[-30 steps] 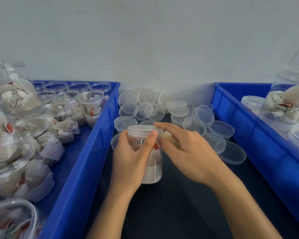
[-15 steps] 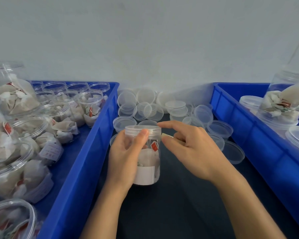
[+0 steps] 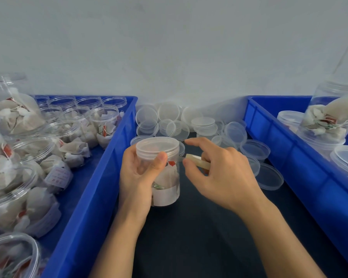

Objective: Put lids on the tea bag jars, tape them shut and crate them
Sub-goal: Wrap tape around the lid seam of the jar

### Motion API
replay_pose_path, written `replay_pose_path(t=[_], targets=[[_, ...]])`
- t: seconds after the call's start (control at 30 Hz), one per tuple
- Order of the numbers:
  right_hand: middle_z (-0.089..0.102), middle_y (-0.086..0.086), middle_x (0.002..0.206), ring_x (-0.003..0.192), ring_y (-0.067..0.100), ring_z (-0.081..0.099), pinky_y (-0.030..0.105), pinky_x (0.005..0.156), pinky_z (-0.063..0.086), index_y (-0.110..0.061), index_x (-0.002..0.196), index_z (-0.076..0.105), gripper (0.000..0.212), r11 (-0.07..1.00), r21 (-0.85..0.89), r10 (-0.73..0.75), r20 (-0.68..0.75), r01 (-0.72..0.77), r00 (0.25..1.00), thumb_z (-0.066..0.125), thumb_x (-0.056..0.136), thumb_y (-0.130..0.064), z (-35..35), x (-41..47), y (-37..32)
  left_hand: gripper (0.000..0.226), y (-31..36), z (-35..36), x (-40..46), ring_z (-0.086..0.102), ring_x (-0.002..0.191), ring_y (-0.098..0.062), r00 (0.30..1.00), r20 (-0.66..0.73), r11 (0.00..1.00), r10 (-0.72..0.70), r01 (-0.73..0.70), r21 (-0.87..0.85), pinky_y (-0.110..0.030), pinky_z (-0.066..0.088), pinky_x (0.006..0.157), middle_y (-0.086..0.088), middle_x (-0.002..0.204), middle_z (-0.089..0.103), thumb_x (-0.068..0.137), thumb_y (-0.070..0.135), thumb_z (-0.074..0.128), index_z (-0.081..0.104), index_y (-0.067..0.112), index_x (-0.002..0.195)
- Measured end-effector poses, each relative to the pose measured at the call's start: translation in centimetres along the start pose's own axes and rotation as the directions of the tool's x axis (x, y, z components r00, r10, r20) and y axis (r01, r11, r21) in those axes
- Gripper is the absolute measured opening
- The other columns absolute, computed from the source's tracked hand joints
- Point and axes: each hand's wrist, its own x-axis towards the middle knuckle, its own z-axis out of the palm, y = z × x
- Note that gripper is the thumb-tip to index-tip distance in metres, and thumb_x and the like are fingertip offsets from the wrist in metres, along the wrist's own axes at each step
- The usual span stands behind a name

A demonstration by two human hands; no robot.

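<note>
A clear jar of tea bags (image 3: 166,183) with a translucent lid (image 3: 157,146) on it stands on the dark table between two blue crates. My left hand (image 3: 138,178) grips the jar from the left, thumb pressed just under the lid's rim. Just right of the lid, my right hand (image 3: 219,173) holds a small beige roll of tape (image 3: 197,161) between thumb and fingers, index finger raised. A thin clear strip seems to run from the roll to the lid's edge.
The left blue crate (image 3: 100,177) holds several open jars of tea bags (image 3: 105,127). Loose clear lids (image 3: 201,125) are piled at the back of the table. The right blue crate (image 3: 289,155) holds lidded jars (image 3: 329,121), one stacked on others.
The right hand has drawn back a little to the right from the lid, with the tape roll now plain to see. The jar is tilted slightly toward me in the left hand.
</note>
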Motion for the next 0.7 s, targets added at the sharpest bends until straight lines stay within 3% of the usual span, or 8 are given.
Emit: replay_pose_path(t=[0.13,0.33,0.5,0.57,0.7], targets=[[0.048,-0.019,0.058,0.056,0.011,0.058,0.037,0.064,0.056,-0.039,0.137,0.061,0.059,1.000,-0.025,-0.018,-0.029,0.018,0.999,0.039,0.088,-0.065,0.26,0.04,0.13,0.068,0.07,-0.03,0.13,0.073,0.114,-0.012,0.999,-0.022,0.999,0.035,-0.036,-0.026,-0.022,0.059,0.086,0.008,0.124,0.076,0.076,0.036,0.089,0.058,0.014,0.133],[0.053,-0.013,0.054,0.052,0.011,0.057,0.035,0.061,0.055,-0.038,0.134,0.061,0.054,0.998,-0.063,-0.029,-0.047,0.026,0.998,0.040,0.091,-0.062,0.56,0.01,0.27,0.065,-0.23,-0.11,0.32,0.071,0.116,-0.005,0.994,-0.073,0.996,0.087,-0.088,-0.015,-0.017,0.056,0.091,0.012,0.124,0.075,0.075,0.026,0.087,0.057,0.016,0.132],[0.047,-0.022,0.055,0.054,0.010,0.057,0.031,0.060,0.051,-0.034,0.127,0.069,0.051,1.000,0.016,-0.016,-0.056,0.017,0.998,0.046,0.089,-0.061,0.52,-0.04,0.41,0.072,-0.33,-0.31,0.41,0.072,0.114,-0.004,0.997,-0.048,0.998,0.060,-0.060,-0.006,-0.014,0.056,0.086,0.015,0.123,0.075,0.072,0.039,0.093,0.060,0.018,0.132],[0.053,-0.026,0.059,0.056,0.007,0.056,0.030,0.061,0.048,-0.035,0.124,0.070,0.054,0.998,0.065,-0.004,-0.060,0.008,0.998,0.044,0.087,-0.064,0.41,-0.07,0.57,0.073,-0.38,-0.40,0.40,0.072,0.115,-0.008,0.999,-0.030,0.999,0.040,-0.040,-0.010,-0.017,0.057,0.087,0.011,0.124,0.076,0.070,0.046,0.092,0.062,0.019,0.131],[0.049,-0.018,0.052,0.058,0.007,0.058,0.030,0.060,0.050,-0.039,0.120,0.072,0.054,0.996,0.093,0.012,-0.083,-0.004,0.996,0.043,0.087,-0.071,0.16,-0.15,0.62,0.073,-0.58,-0.54,0.40,0.072,0.118,-0.013,1.000,0.017,1.000,0.002,-0.002,-0.014,-0.028,0.060,0.089,0.007,0.125,0.076,0.070,0.054,0.086,0.063,0.021,0.130]])
